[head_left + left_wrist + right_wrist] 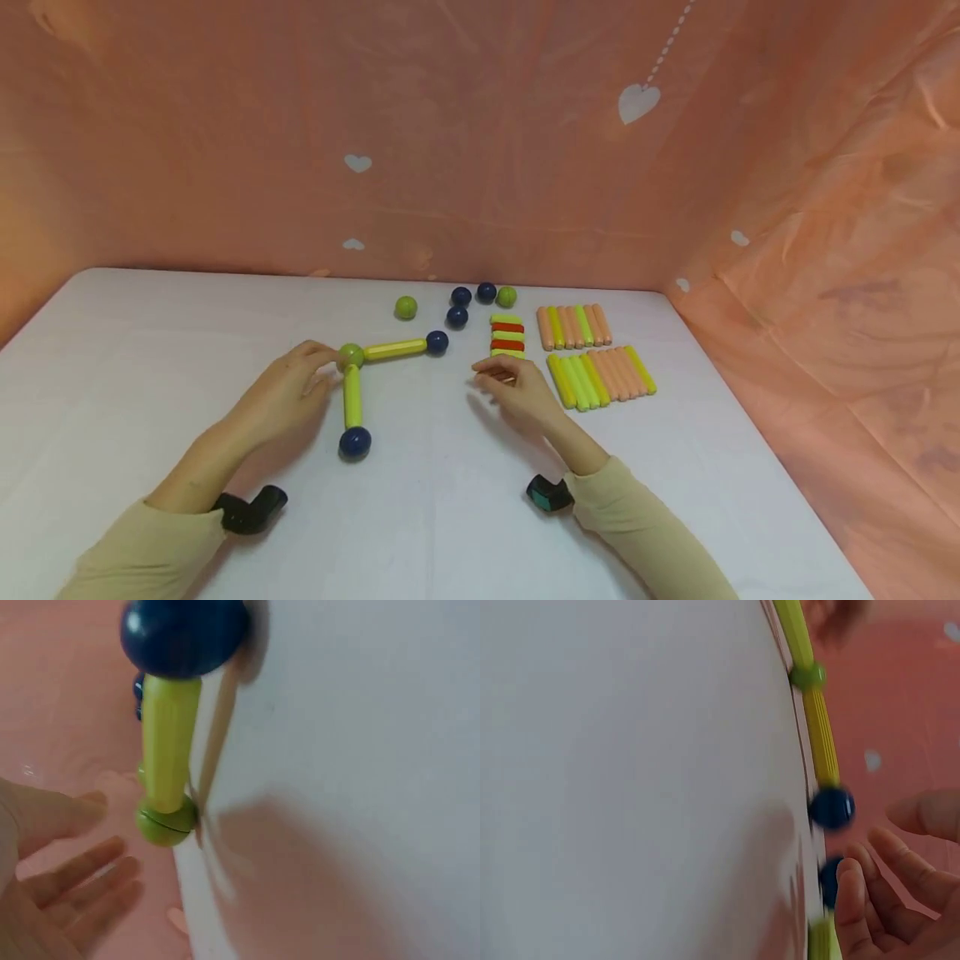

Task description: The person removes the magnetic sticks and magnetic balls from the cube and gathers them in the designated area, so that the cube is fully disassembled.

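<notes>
Two yellow-green rods meet at a green ball (350, 357) in an L shape. One rod (396, 349) runs right to a dark blue ball (437, 342); the other rod (352, 397) runs toward the front to another dark blue ball (355, 442). Beside the green ball is my left hand (288, 387), its fingers relaxed and spread in the left wrist view, gripping nothing. My right hand (521, 396) hovers just in front of a short stack of red and yellow-green rods (507, 336). Its fingers are loosely bent with nothing between them, as the right wrist view shows.
Loose dark blue balls (457, 317) and green balls (406, 307) lie along the back of the white table (450, 517). At the right are two rows of peach, yellow and green rods, a back row (575, 326) and a front row (602, 377). A peach cloth (487, 142) hangs behind.
</notes>
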A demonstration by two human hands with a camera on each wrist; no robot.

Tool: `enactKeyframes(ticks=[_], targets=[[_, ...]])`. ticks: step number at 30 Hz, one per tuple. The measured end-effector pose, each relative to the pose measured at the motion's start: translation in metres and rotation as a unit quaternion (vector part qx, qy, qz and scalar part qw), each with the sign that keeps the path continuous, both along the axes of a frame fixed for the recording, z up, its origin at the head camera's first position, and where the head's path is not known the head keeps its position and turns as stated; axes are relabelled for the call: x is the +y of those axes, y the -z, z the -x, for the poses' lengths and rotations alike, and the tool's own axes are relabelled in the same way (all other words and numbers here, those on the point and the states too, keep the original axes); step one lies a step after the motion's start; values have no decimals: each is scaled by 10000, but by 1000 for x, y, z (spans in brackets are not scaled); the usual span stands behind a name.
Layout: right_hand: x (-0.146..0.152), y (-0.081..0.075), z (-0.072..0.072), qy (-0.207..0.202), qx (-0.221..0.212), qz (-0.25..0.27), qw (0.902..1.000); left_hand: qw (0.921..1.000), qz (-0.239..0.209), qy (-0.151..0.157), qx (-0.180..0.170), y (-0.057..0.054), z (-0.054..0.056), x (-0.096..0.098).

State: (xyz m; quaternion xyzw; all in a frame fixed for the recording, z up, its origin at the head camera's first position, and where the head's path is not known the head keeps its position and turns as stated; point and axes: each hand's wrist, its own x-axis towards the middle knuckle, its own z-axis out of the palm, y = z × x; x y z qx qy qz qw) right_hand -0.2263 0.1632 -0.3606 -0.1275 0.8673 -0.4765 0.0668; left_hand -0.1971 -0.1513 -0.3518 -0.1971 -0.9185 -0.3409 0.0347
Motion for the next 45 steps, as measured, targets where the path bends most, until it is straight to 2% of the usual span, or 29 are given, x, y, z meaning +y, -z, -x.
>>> enactKeyframes(ticks=[3, 5, 10, 16, 22, 28, 32, 37, 41, 45], targets=[[-18, 3, -4, -245, -96, 8, 9997, 9995, -42, 97, 292, 3, 12, 1], [-28, 5, -7, -425, -105, 2, 9990, 9993, -140, 164, 293, 5, 18, 2], [-48, 7, -12, -821, -144, 14, 9965, 9996, -143, 237, 64, 8, 26, 6], [-73, 9, -18, -1294, -323, 33, 9911, 9993, -144, 223, -258, 10, 28, 7], [-97, 6, -27, -1495, -419, -337, 9873, 9996, -101, 263, -79, 11, 23, 5], [-104, 3, -33, -1844, -491, -887, 9776, 9998, 170, 93, -32, 10, 16, 1], [-96, -2, -32, -2025, -530, -1223, 9702, 9987, 453, 4, -234, 7, 11, -3], [-76, -4, -25, -2191, -434, -1310, 9659, 9970, 635, -19, -439, 1, 3, -7], [-58, -5, -19, -2129, -290, -1245, 9687, 9943, 822, 99, -676, -3, -4, -6], [-44, -7, -12, -1821, -96, -1205, 9758, 9911, 953, 274, -884, -4, -10, -1]])
